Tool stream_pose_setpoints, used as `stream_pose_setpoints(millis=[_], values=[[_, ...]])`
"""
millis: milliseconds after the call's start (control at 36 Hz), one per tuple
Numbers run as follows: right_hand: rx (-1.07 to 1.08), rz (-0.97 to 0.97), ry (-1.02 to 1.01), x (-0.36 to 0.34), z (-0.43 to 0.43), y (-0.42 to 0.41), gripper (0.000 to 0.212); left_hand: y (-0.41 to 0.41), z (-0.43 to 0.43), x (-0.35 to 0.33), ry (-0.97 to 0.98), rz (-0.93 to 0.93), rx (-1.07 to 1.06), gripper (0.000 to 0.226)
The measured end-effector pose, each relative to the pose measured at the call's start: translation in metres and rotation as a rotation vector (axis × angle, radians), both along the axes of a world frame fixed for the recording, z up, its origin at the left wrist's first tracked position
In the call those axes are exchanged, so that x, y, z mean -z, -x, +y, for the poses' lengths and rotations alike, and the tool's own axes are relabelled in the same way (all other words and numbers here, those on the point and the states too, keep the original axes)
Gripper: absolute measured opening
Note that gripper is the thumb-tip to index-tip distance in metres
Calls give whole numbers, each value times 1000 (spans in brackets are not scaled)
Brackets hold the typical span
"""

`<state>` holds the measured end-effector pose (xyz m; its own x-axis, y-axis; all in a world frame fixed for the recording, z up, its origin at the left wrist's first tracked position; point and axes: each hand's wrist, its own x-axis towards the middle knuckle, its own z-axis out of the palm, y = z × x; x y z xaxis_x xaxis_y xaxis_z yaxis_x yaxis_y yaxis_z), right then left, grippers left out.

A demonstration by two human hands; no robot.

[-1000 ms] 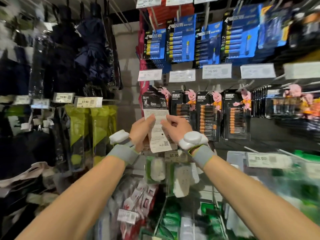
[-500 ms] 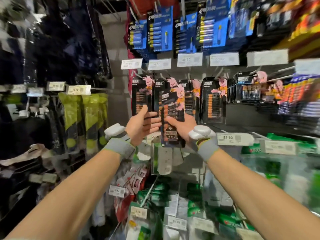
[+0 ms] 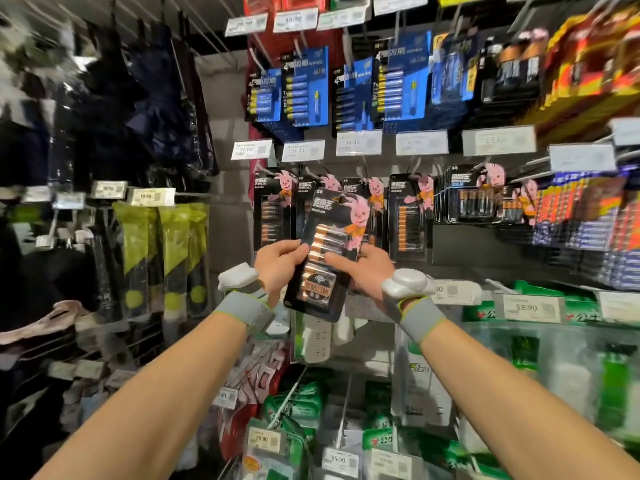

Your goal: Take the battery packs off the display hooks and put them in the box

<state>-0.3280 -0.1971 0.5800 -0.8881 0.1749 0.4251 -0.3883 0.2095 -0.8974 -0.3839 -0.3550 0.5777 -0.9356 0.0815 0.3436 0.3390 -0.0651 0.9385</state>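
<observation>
Shop display panelling is filling the background, carrying rows of display hooks [image 3: 362,167] with price tags [image 3: 358,143] between the rows; blue battery packs [image 3: 304,95] are hanging along the upper row, and black packs [image 3: 410,216] printed with a pink rabbit are hanging along the middle row, towards the panel's left edge; one battery pack [image 3: 327,247] of the black kind is sitting in front of that middle row, apparently free of the hooks and slightly tilted, its top leaning to the right; the left hand [image 3: 277,265] is gripping its left edge, thumb on the front and fingers curling behind, while the right hand [image 3: 369,268] is gripping the right edge likewise, thumb lying across the blister; both wrists are wearing grey bands [image 3: 242,306] with white modules; the box is not showing anywhere in view. Judging from its build, the pack is behaving as a stiff card under a glossy plastic blister, weighted by the cells, so it is likely feeling dense for its size and somewhat slippery on the front; taking hold at the card's side edges is looking safer than squeezing the blister; one hand is probably sufficing for the carry to the box.
</observation>
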Motion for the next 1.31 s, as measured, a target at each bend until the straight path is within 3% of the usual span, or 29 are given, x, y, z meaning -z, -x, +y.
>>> stream_pose_setpoints(millis=[167,250,389,556,833,1306], values=[[9,-64,-50,-4,-6,11,21,13,-13,-2,-101,-14,-92,9],[12,-55,-39,-8,-11,21,28,23,-18,-6,-100,-21,-119,26],[27,0,-99,-14,-21,42,25,35,-17,-14,-121,0,-93,20],[70,33,-127,-23,-24,66,37,54,-20,-24,-102,6,-73,23],[82,92,-122,-40,-25,95,25,83,-17,-42,-173,35,-33,22],[113,48,-111,-43,-15,133,23,129,-7,-45,-20,152,-125,12]])
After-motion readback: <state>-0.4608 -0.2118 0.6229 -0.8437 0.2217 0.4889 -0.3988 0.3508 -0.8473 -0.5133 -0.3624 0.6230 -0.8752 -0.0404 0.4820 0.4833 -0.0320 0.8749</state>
